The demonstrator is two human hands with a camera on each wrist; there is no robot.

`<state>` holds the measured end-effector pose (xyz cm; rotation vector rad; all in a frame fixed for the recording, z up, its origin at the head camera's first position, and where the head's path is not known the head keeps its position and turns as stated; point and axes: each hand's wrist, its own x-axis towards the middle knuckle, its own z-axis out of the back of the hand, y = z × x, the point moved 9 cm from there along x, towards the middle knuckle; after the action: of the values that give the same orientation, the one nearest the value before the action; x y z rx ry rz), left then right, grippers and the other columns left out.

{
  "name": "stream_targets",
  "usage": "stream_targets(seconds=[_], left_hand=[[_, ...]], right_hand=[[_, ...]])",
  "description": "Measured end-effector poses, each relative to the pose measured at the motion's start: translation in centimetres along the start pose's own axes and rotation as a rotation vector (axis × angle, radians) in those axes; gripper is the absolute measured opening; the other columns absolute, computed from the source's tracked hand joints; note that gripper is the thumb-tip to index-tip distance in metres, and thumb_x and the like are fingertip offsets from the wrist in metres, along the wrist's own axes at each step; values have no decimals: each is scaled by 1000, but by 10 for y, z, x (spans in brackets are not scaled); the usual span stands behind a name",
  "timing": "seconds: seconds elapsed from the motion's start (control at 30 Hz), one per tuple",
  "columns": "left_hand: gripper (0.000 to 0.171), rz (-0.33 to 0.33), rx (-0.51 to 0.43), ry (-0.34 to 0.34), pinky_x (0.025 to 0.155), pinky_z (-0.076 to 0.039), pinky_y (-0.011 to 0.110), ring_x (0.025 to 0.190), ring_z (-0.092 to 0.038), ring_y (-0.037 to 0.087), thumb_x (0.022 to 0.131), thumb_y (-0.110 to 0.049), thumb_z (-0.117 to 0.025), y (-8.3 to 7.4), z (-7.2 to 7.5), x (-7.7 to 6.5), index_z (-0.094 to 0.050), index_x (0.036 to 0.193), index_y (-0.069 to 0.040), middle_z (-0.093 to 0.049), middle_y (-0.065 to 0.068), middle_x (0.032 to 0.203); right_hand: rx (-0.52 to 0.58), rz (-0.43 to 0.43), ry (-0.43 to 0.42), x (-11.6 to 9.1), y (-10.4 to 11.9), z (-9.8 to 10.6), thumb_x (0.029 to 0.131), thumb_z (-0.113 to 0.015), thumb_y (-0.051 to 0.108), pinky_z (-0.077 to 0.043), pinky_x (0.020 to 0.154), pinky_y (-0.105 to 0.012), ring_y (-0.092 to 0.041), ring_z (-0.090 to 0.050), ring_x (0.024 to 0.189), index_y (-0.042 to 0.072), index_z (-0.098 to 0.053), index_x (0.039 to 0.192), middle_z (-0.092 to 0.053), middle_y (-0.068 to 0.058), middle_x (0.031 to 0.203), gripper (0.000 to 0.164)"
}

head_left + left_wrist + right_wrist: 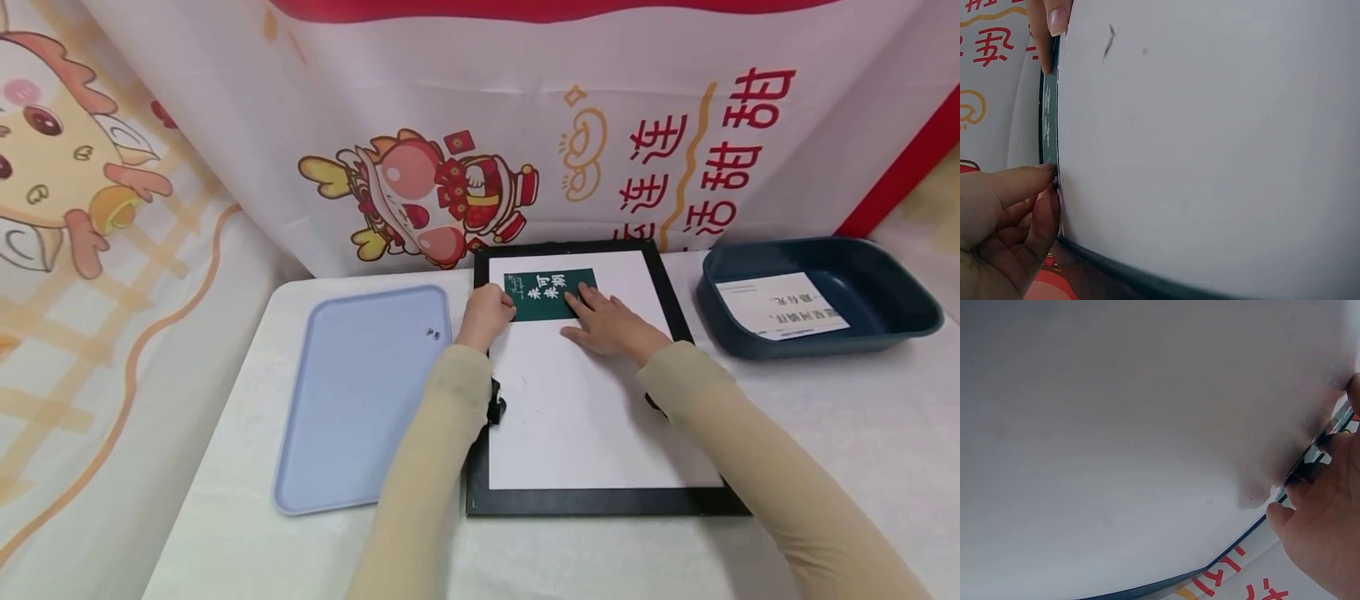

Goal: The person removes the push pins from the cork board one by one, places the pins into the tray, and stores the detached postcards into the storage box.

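A dark green card [536, 307] with white lettering lies flat near the top of a black-framed white board [570, 400]. At the card's left end, my left hand [487, 315] pinches the edge between thumb and bent fingers; the left wrist view shows this hand [1010, 219] close up. My right hand [609, 323] rests over the card's right end with its fingers spread and fairly straight, hiding that corner. Seen from the right wrist, the hand [1319, 519] has its fingertips down at the board's surface.
Left of the board lies a light blue tray [360, 400] with two small dark marks near its right edge. To the right stands a dark blue basin [892, 312] with white printed cards [783, 304] inside. A printed cloth [480, 83] hangs behind the table.
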<state>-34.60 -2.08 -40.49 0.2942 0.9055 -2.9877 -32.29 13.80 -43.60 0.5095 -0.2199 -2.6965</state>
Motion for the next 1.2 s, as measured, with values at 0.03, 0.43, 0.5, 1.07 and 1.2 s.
stream_targets(seconds=[0.03,0.43,0.5,1.07,1.2], left_hand=[[22,-1,-2,-4,95,-52,35,107,-63,25,93,-10,-60,0,-1,0,-68,110,0,-69,13,112],[20,-13,1,33,88,-52,34,95,-59,21,95,-10,-56,2,-6,-1,-67,107,0,-69,13,110],[19,-16,-3,41,83,-51,33,89,-57,20,95,-9,-54,3,-7,0,-69,104,0,-69,13,107],[24,-72,184,76,93,-53,36,107,-65,23,94,-12,-57,-5,-14,4,-69,114,-2,-69,11,118],[25,-59,179,71,93,-53,35,107,-65,23,95,-12,-56,-6,-12,3,-68,115,-2,-68,11,119]], right_hand=[[0,0,1,0,0,0,100,-39,46,-9,120,-55,-38,-4,149,5,-10,153,-3,-23,160,73],[31,-4,14,-2,0,-2,100,-39,45,-7,120,-56,-38,-1,149,6,-9,153,0,-23,160,73],[30,-2,17,-2,0,-2,100,-39,45,-8,120,-56,-38,-1,149,5,-9,153,0,-23,160,73],[20,-5,4,-2,2,0,100,-40,44,-9,120,-56,-38,-3,149,5,-10,153,-2,-23,160,72],[14,-5,6,-2,1,0,101,-39,45,-9,120,-56,-38,-3,149,5,-10,153,-1,-23,160,72]])
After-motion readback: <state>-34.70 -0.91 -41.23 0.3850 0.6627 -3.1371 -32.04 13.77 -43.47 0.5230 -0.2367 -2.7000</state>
